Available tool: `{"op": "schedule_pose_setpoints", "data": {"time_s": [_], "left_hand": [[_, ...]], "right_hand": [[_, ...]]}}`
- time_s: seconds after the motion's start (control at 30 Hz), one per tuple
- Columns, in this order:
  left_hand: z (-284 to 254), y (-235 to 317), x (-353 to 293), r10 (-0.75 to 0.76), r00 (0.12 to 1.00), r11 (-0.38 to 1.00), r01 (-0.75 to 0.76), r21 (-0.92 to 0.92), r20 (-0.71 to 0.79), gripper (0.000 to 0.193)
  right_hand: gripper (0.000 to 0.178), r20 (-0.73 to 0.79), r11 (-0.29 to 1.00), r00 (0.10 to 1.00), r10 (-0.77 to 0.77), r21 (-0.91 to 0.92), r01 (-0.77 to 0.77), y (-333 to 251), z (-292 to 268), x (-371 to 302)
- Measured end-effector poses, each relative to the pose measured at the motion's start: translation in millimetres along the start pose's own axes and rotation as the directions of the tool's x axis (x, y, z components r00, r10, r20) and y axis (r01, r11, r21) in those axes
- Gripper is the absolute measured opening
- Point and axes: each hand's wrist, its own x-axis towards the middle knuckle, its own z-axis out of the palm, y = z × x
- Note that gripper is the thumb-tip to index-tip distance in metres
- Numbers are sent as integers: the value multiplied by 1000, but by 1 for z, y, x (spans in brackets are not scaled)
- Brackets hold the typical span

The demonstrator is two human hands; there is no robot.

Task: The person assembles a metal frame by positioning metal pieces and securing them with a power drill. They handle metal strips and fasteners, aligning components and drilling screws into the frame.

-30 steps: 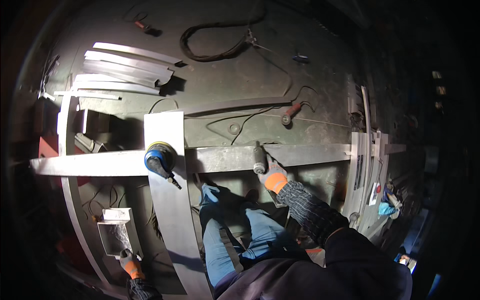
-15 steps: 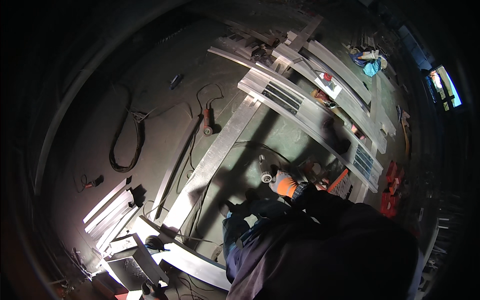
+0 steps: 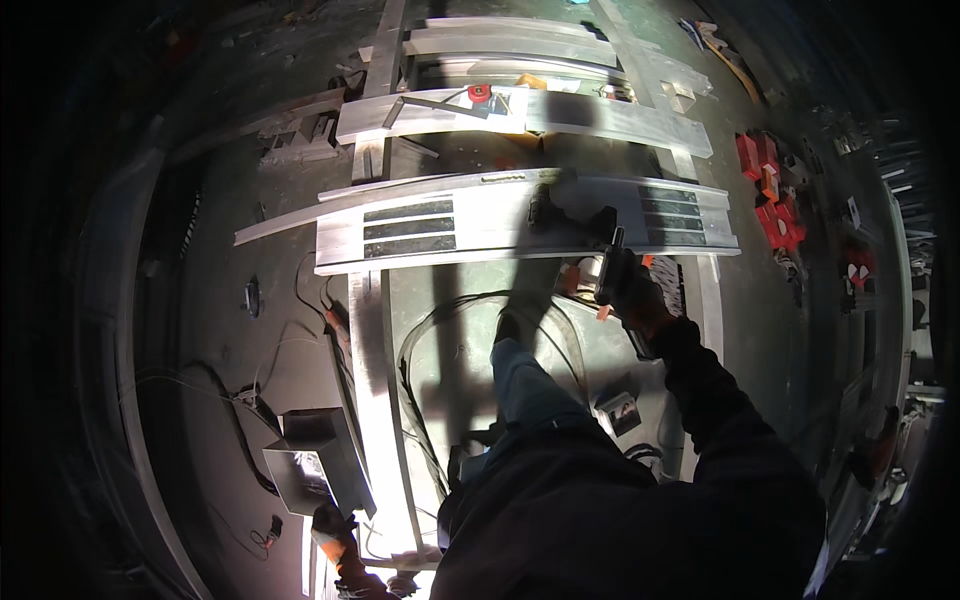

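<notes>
My right hand (image 3: 638,290), gloved, is closed round a dark hand tool with a bright elongated metal part (image 3: 611,266); its exact kind is too dark to tell. It hangs over the near edge of a pale metal panel (image 3: 490,215) with dark slotted openings near both ends. At the lower left, my left hand (image 3: 335,532), in an orange and dark glove, grips the lower edge of a box-shaped grey metal piece (image 3: 296,487). This piece is tilted, with light falling on its near face. Its fingers are partly hidden by shadow.
Long metal bars (image 3: 372,390) support the panel. Beyond it lies another metal beam (image 3: 630,122) bearing a red tape measure (image 3: 479,94). Black cables (image 3: 410,350) loop over the floor. Red cases (image 3: 768,190) stand at the right, and an orange-handled power tool (image 3: 338,325) lies left.
My view has turned, so the panel now runs straight across ahead. My right hand has moved with its tool to the panel's edge. The metal box has moved along with my left hand.
</notes>
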Motion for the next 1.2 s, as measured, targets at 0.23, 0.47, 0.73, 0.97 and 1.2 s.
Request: {"op": "schedule_pose_setpoints", "data": {"time_s": [0.23,0.47,0.73,0.97,1.2], "left_hand": [[86,4,76,67,989,997,-71,23,134,23],[103,65,92,30,978,874,-125,470,204,15],[156,111,112,197,969,853,-244,462,149,15],[184,190,132,347,730,-49,-613,789,589,18],[243,309,181,328,451,-340,-763,549,830,21]], "right_hand": [[51,-59,954,991,118,-272,-130,181,-14,173],[49,108,995,994,3,-104,8,292,47,256],[74,238,967,952,-192,-120,225,360,64,319],[89,177,968,955,238,-121,-219,351,35,286],[58,-156,931,956,249,311,-192,138,-38,265]]}}
